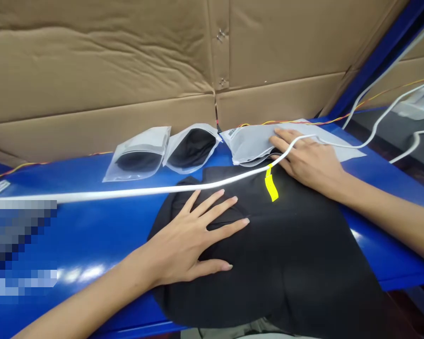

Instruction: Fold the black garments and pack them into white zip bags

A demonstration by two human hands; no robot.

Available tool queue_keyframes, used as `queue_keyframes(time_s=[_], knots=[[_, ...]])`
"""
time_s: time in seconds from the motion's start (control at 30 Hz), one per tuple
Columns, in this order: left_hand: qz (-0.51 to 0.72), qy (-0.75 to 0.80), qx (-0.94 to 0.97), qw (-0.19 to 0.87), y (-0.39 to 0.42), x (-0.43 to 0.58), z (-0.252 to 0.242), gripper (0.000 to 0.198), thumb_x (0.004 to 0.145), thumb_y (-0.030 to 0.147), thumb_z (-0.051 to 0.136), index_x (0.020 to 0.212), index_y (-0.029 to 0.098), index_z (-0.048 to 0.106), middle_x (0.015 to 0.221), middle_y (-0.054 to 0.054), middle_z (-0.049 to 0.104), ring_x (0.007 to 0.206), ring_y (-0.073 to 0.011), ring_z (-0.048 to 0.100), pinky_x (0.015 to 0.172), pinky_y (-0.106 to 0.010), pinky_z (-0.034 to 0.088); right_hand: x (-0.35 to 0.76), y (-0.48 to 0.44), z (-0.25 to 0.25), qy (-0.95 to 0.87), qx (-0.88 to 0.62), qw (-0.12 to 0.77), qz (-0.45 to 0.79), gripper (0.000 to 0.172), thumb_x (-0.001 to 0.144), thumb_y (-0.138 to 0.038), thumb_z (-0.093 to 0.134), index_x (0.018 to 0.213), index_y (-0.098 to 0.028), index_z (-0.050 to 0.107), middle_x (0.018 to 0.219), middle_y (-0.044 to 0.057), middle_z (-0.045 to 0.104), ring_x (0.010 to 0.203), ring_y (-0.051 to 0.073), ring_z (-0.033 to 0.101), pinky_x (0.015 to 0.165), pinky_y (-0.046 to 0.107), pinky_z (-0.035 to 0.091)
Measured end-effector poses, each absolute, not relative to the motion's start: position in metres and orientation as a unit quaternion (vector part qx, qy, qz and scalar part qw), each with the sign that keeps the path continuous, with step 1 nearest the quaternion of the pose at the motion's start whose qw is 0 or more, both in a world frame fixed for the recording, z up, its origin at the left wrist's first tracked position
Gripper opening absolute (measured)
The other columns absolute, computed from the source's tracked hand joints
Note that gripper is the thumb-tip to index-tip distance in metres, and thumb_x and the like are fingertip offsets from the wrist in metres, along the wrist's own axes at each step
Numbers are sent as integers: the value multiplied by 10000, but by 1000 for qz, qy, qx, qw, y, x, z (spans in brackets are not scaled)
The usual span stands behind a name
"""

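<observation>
Cloth (304, 249) on table (92, 226), left hand (183, 240) spread flat on it, grasping nothing; right hand (305, 160) at bag (254, 141), cannot tell if gripping; cord (137, 191) crosses above cloth and right hand, may snag if hand lifts

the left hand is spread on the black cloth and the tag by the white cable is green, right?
The tag by the white cable is yellow, not green, as the head view shows; the left hand is spread on the black cloth.

White cable (155, 190) stands between left hand (183, 242) and pouches (146, 142).
</observation>
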State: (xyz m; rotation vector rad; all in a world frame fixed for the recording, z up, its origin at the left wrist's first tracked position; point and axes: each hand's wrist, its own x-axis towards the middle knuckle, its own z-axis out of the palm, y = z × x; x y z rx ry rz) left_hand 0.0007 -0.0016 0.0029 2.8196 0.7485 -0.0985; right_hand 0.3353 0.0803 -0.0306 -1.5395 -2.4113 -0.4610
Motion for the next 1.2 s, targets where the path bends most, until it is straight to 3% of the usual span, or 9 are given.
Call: queue_keyframes(time_s=[0.17, 0.3, 0.4, 0.53, 0.7, 0.87, 1.0, 1.1, 1.2], knots=[[-22, 254, 960, 111, -2, 1, 0, 709, 1048, 586, 584, 1678, 346, 367, 1781, -132, 268, 1648, -466, 205, 1245, -819, 180, 336, 81, -34, -800, -568, 113, -160, 499, 1118, -319, 351, 1586, -232, 501, 1667, 195, 471, 1140, 484, 722, 698, 530, 634], [-20, 261, 959, 113, -2, 2, 0, 709, 1041, 602, 586, 1674, 365, 372, 1782, -119, 274, 1651, -453, 204, 1258, -809, 165, 345, 90, -43, -823, -534, 140, -136, 576, 1117, -315, 363, 1678, -182, 351, 1716, 247, 365, 1413, 471, 576, 958, 591, 615], [-25, 271, 955, 114, -2, 1, 1, 701, 1047, 596, 578, 1677, 380, 358, 1787, -126, 255, 1648, -458, 212, 1240, -818, 207, 347, 94, -46, -842, -498, 166, -123, 659, 1112, -369, 412, 1702, -120, 254, 1744, 274, 277, 1605, 432, 325, 1207, 625, 443], [-29, 292, 950, 103, -2, -1, 2, 699, 1051, 581, 577, 1682, 397, 337, 1790, -140, 243, 1648, -460, 213, 1216, -833, 241, 338, 82, -40, -872, -425, 210, -123, 611, 1098, -428, 466, 1630, -134, 405, 1710, 269, 335, 1625, 452, 250, 1230, 689, 360], [-18, 287, 953, 94, -1, -5, 1, 700, 1040, 567, 596, 1673, 364, 377, 1761, -171, 317, 1635, -467, 252, 1224, -814, 247, 318, 44, -22, -923, -254, 265, -113, 227, 1043, -357, 600, 1134, -176, 704, 1204, 164, 719, 1163, 341, 640, 975, 495, 522], [60, 225, 971, 54, 1, -7, 5, 498, 1016, 389, 595, 1486, 223, 600, 1574, -219, 532, 1503, -427, 444, 1222, -679, 343, 304, 5, -12, -968, -135, 203, 66, 326, 1037, -447, 597, 825, -204, 642, 765, 32, 625, 653, 181, 487, 657, 362, 382], [96, 139, 980, 100, -6, -5, 5, 335, 1013, 503, 582, 1056, 185, 679, 1082, -142, 698, 954, -281, 624, 905, -464, 491, 300, -8, -17, -964, -121, 150, 185, 426, 910, -602, 706, 758, -230, 565, 698, -7, 557, 643, 183, 473, 629, 349, 357], [62, 131, 977, 160, -11, -3, 2, 481, 865, 674, 708, 892, 209, 588, 942, -83, 647, 769, -221, 546, 724, -397, 435, 302, -5, -16, -961, -124, 104, 223, 309, 805, -411, 815, 788, -231, 564, 775, -1, 597, 677, 186, 505, 645, 337, 364], [39, 140, 966, 215, -11, -1, 4, 375, 721, 418, 815, 823, 224, 511, 967, -44, 627, 781, -203, 554, 721, -370, 429, 305, 0, -10, -958, -111, 69, 256, 198, 847, -207, 738, 796, -226, 548, 821, 1, 623, 712, 181, 537, 711, 335, 396]])
